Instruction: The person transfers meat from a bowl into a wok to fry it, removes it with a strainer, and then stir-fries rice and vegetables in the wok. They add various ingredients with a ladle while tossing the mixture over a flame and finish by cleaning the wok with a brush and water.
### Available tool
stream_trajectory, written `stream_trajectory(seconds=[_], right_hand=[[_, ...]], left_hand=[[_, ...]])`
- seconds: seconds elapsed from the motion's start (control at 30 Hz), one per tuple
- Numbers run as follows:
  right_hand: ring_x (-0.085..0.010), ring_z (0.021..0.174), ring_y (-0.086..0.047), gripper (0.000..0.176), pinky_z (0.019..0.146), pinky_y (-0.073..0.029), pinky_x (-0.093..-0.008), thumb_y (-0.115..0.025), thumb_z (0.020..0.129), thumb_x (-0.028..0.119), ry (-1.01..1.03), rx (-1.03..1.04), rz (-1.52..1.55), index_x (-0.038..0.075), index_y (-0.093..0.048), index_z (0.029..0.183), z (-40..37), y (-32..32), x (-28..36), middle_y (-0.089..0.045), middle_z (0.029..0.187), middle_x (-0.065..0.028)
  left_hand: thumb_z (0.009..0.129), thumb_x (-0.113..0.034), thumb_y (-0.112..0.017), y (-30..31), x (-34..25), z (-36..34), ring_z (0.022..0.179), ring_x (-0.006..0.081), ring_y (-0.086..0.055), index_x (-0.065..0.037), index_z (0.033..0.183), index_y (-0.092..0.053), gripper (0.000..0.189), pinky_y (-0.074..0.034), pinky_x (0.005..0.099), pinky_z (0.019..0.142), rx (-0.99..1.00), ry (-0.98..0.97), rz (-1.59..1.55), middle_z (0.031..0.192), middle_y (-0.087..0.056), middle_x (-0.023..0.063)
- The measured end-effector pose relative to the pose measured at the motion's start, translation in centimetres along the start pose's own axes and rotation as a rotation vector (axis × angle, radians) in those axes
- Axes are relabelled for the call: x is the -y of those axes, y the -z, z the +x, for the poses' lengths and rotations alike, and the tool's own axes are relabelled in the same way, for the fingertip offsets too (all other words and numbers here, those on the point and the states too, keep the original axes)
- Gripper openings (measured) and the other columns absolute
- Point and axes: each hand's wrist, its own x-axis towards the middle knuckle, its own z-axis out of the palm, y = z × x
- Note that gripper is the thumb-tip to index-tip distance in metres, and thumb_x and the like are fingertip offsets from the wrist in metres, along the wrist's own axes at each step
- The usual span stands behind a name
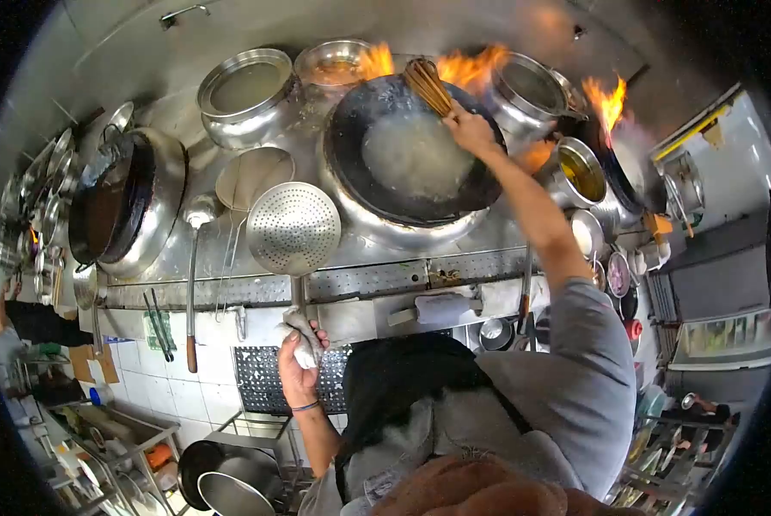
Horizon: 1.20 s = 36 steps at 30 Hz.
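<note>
My right hand (pixel 471 131) is closed on the handle end of a bamboo wok brush (pixel 428 84) at the far rim of a large black wok (pixel 348 142). Pale cloudy liquid (pixel 420 159) with steam lies in the wok's bottom. Nearer my body, my left hand (pixel 294 375) is wrapped round a white cloth (pixel 305 342). From that cloth rises the handle of a perforated skimmer (pixel 294 227), whose round metal bowl is held over the stove's front, left of the wok. The cloth hides where the fingers meet the handle.
Flames (pixel 473 69) burn behind the wok, and another flame (pixel 607 105) rises at the right. Metal pots (pixel 246 83) line the back. A wire strainer (pixel 253 178) and a ladle (pixel 202 210) lie left. A second wok (pixel 102 206) stands farther left. Other people work at both edges.
</note>
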Motion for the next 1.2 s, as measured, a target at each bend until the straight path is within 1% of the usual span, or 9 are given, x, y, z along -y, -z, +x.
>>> stream_trajectory(seconds=[0.07, 0.2, 0.43, 0.6, 0.67, 0.73, 0.93, 1.1, 1.2], right_hand=[[-0.0396, 0.099, -0.066, 0.044, 0.089, -0.051, -0.0455, -0.064, 0.088, 0.039, -0.116, 0.01, 0.033, 0.022, -0.062, 0.129, 1.3, -4.9, 0.1, -0.067, 0.109, -0.0251], [-0.0394, 0.1, -0.065, 0.039, 0.091, -0.05, -0.0449, -0.064, 0.088, 0.04, 0.338, 0.313, 0.117, 0.019, -0.066, 0.121, -2.1, -2.7, 1.1, -0.068, 0.106, -0.0217], [-0.0372, 0.089, -0.069, 0.029, 0.079, -0.053, -0.0473, -0.061, 0.088, 0.035, -0.015, -0.083, 0.197, 0.012, -0.07, 0.104, 1.9, -4.8, 2.3, -0.07, 0.095, -0.0199], [-0.0293, 0.073, -0.068, 0.043, 0.075, -0.053, -0.0443, -0.065, 0.087, 0.037, 0.457, 0.399, 0.286, 0.017, -0.064, 0.124, -4.4, -4.1, 3.0, -0.071, 0.085, -0.013], [-0.0249, 0.074, -0.066, 0.047, 0.076, -0.053, -0.0422, -0.065, 0.087, 0.039, 0.319, 0.766, 0.27, 0.022, -0.062, 0.131, -9.2, 4.1, 2.6, -0.07, 0.084, -0.0098], [-0.026, 0.08, -0.067, 0.052, 0.077, -0.053, -0.0412, -0.067, 0.084, 0.041, 0.658, 0.652, 0.174, 0.02, -0.061, 0.132, -9.5, 4.0, -4.0, -0.072, 0.089, -0.0108], [-0.0353, 0.09, -0.07, 0.033, 0.077, -0.055, -0.0457, -0.066, 0.083, 0.033, 0.208, 0.277, -0.651, 0.01, -0.071, 0.105, -11.1, 16.1, -8.5, -0.072, 0.092, -0.0176], [-0.0409, 0.088, -0.068, 0.037, 0.075, -0.055, -0.046, -0.066, 0.087, 0.036, -0.087, -0.223, -0.237, 0.012, -0.069, 0.115, -14.0, 16.7, -12.6, -0.071, 0.092, -0.0207], [-0.0401, 0.087, -0.068, 0.04, 0.075, -0.055, -0.0466, -0.067, 0.087, 0.036, -0.093, -0.341, 0.082, 0.014, -0.067, 0.121, -17.9, 14.4, -13.9, -0.07, 0.092, -0.0215]], left_hand=[[0.084, -0.025, -0.067, -1.9, 0.3, -0.3, 0.088, 0.0304, -0.066, 0.003, 0.117, -0.057, 0.045, -0.057, 0.0419, 0.075, -0.001, -0.029, 0.055, 0.106, -0.065, 0.0182], [0.084, -0.024, -0.067, -2.7, 0.4, -1.5, 0.088, 0.0314, -0.067, 0.004, 0.12, -0.054, 0.047, -0.057, 0.0425, 0.074, 0.028, -0.071, 0.1, 0.106, -0.065, 0.0193], [0.085, -0.02, -0.065, -3.9, 1.5, -2.9, 0.09, 0.0337, -0.066, 0.004, 0.127, -0.049, 0.051, -0.057, 0.0441, 0.075, -0.046, -0.091, 0.145, 0.111, -0.063, 0.0207], [0.089, -0.021, -0.065, -7.1, 2.8, -1.1, 0.095, 0.0352, -0.066, 0.001, 0.133, -0.045, 0.053, -0.057, 0.0464, 0.083, 0.078, -0.048, 0.211, 0.113, -0.062, 0.0219], [0.091, -0.023, -0.065, -8.0, 3.9, 0.5, 0.097, 0.0354, -0.066, 0.001, 0.131, -0.046, 0.051, -0.056, 0.0474, 0.087, 0.124, -0.003, 0.243, 0.112, -0.062, 0.0217], [0.094, -0.029, -0.062, -9.1, 5.8, 2.7, 0.096, 0.0349, -0.066, 0.001, 0.127, -0.049, 0.047, -0.056, 0.0477, 0.086, 0.184, 0.088, 0.259, 0.108, -0.063, 0.0206], [0.102, -0.049, -0.04, -15.3, 10.5, 10.7, 0.09, 0.0345, -0.067, -0.001, 0.126, -0.05, 0.054, -0.06, 0.0458, 0.074, 0.201, 0.33, 0.372, 0.102, -0.064, 0.0173], [0.101, -0.06, -0.028, -20.6, 11.5, 14.4, 0.091, 0.0374, -0.067, -0.008, 0.121, -0.052, 0.06, -0.059, 0.0511, 0.074, 0.145, 0.322, 0.397, 0.104, -0.064, 0.0176], [0.097, -0.054, -0.047, -22.4, 13.1, 16.3, 0.089, 0.0338, -0.063, -0.012, 0.115, -0.054, 0.046, -0.056, 0.0545, 0.077, 0.061, 0.333, 0.48, 0.101, -0.063, 0.012]])
